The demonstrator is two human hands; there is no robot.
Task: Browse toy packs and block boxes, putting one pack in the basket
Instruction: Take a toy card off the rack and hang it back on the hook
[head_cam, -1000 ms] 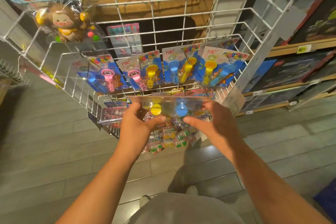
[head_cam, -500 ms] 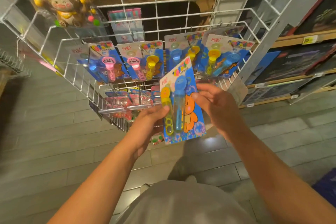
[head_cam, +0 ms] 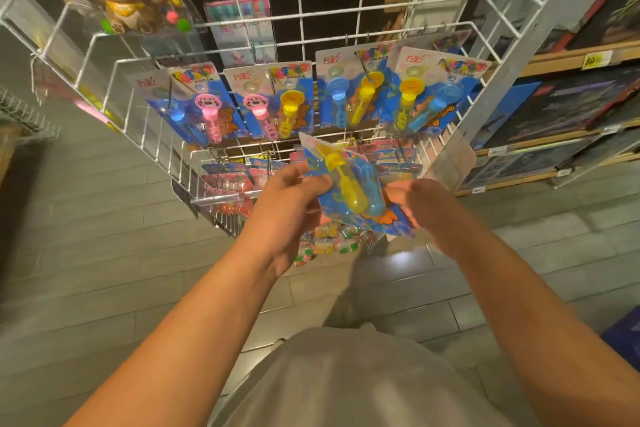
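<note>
1. Blue card backing with a clear blister on its face: the toy pack (head_cam: pixel 356 191) is held in front of the wire rack (head_cam: pixel 311 45), tilted, with a yellow tube and a blue tube lying side by side under the plastic and an orange cartoon figure printed near its lower edge.
2. Left hand (head_cam: pixel 291 204) pinches the pack's left edge between thumb and fingers; right hand (head_cam: pixel 426 208) grasps its right edge.
3. Risk: both holds are only on the thin card margins, so the heavier blister could twist the pack out and drop it to the tiled floor (head_cam: pixel 104 253).
4. Risk: the hanging packs (head_cam: pixel 277 100) sit just beyond, so swinging the card forward could knock them off their hooks.
5. No basket is in view.
</note>
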